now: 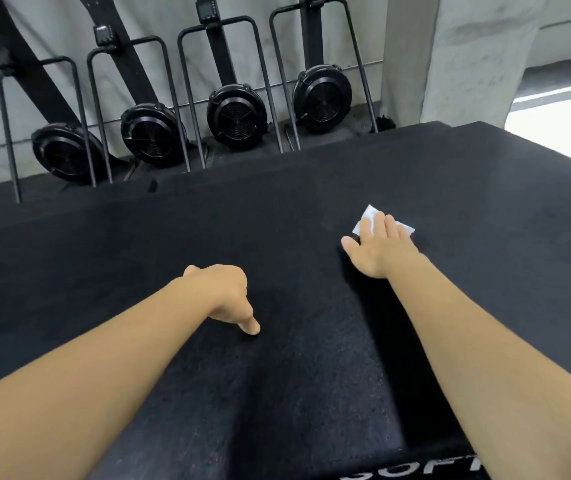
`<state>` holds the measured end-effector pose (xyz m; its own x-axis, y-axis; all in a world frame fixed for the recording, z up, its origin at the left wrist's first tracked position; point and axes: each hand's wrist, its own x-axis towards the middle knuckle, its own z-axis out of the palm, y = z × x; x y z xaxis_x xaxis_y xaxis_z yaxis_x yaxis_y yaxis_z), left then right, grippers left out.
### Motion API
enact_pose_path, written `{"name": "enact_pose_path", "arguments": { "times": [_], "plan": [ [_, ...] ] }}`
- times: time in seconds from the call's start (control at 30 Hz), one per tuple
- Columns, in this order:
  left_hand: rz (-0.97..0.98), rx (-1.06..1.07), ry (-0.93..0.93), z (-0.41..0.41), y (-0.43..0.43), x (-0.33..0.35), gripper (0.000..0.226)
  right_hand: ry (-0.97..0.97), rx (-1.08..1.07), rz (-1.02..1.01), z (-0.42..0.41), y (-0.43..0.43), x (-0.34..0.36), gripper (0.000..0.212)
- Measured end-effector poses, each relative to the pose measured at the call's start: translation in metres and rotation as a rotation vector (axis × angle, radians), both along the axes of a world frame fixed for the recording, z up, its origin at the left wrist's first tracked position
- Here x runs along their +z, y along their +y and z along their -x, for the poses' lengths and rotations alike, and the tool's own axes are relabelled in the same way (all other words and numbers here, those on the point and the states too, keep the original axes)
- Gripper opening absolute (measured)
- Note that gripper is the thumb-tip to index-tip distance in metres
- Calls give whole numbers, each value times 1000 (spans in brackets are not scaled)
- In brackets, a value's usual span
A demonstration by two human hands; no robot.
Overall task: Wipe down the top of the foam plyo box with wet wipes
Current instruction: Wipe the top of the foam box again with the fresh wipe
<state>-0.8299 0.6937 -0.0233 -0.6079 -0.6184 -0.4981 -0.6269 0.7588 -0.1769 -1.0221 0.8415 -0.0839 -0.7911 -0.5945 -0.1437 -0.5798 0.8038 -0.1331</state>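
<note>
Under the straight, close-set fingers (386,225) of the right hand (381,247) lies a small white crumpled wet wipe (366,216), pressed flat against the top of the black foam plyo box (312,393). The fingers cover the middle of the wipe, and white corners show past them on the far left and on the right. The right thumb (348,244) is spread out to the left and touches the foam beside the wipe. Nothing is gripped; the palm and fingers simply bear down on the cloth.

The left hand (221,292) rests nearer the middle of the box top, well apart from the wipe. Its fingers are folded under the palm and mostly hidden by the back of the hand, with nothing showing in them. The left thumb (251,327) points down, its tip on the foam.

Both bare forearms reach in from the near edge. Between them and below the right hand the speckled foam shows darker bands that run toward the near edge. On the box's front face, at the bottom of the view, sits partly cut-off white lettering (426,471).

Beyond the far edge of the box, four black round fan housings (239,116) in thin dark metal frames stand in a row against a pale grey wall. A grey concrete pillar (450,57) rises at the far right.
</note>
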Motion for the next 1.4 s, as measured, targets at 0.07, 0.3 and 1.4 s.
{"name": "enact_pose_path", "arguments": {
  "times": [0.07, 0.3, 1.4],
  "plan": [
    [-11, 15, -30, 5, 0, 2, 62, -39, 75, 3, -13, -14, -1, 69],
    [-46, 54, -75, 8, 2, 1, 59, -217, 404, -48, -75, -56, 2, 72],
    [32, 303, 237, -6, 38, -23, 69, -136, 357, 83, -67, -8, 6, 67]
  ]
}}
